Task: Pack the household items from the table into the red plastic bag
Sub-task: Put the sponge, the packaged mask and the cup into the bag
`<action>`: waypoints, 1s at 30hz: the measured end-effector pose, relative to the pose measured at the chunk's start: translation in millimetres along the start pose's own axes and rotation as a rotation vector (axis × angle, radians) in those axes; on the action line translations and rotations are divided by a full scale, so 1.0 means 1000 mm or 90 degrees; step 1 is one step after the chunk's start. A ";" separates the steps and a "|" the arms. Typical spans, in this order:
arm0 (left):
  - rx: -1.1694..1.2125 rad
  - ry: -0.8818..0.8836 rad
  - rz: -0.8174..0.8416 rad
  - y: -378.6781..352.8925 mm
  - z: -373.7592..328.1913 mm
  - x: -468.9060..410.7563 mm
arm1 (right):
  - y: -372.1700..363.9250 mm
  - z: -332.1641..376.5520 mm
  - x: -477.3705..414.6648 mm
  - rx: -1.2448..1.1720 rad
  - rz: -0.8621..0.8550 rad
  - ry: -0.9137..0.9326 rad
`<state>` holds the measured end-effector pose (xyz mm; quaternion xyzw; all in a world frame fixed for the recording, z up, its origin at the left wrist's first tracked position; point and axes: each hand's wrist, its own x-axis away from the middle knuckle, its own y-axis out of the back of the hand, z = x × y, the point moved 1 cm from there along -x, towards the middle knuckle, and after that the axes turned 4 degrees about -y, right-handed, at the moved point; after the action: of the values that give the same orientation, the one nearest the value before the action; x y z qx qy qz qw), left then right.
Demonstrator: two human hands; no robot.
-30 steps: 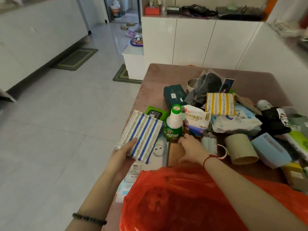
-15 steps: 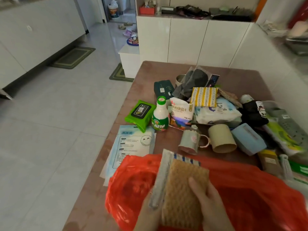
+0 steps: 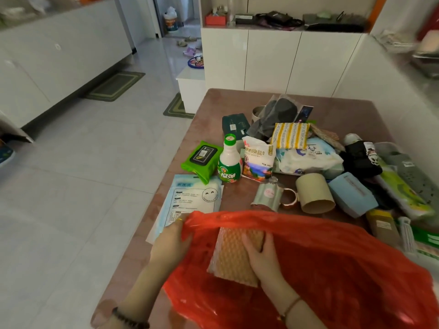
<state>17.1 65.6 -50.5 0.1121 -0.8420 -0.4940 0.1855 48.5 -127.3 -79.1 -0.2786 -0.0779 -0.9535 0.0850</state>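
Right hand [image 3: 261,255] clamped on tan waffle-textured sponge pad [image 3: 234,255], left hand [image 3: 173,243] pinching crinkly red plastic bag [image 3: 332,269] rim beside it; slack rim may fold shut, snagging pad.

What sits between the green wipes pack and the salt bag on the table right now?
In the head view, the white bottle with a green cap stands upright between the green wipes pack and the salt bag.
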 end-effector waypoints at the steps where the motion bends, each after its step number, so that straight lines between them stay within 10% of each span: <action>1: 0.031 -0.020 -0.007 -0.002 -0.001 0.000 | -0.006 0.002 -0.003 0.036 -0.004 0.020; 7: 0.347 -0.015 0.069 0.022 0.012 0.009 | 0.003 0.009 0.021 0.530 0.013 0.147; 11: 0.423 0.105 -0.073 0.039 0.036 -0.015 | -0.008 0.075 0.038 0.191 0.084 0.312; 19: 0.361 0.203 0.034 0.006 0.079 -0.068 | -0.096 0.093 -0.096 0.008 0.070 -0.155; 30: 0.487 0.162 0.180 0.001 0.108 -0.079 | -0.110 0.065 -0.108 0.244 0.107 -0.233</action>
<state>42.7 181.1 -113.2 0.1164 -0.9422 -0.0978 0.2986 149.1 5.3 -94.5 -0.4302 -0.2476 -0.8449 0.1993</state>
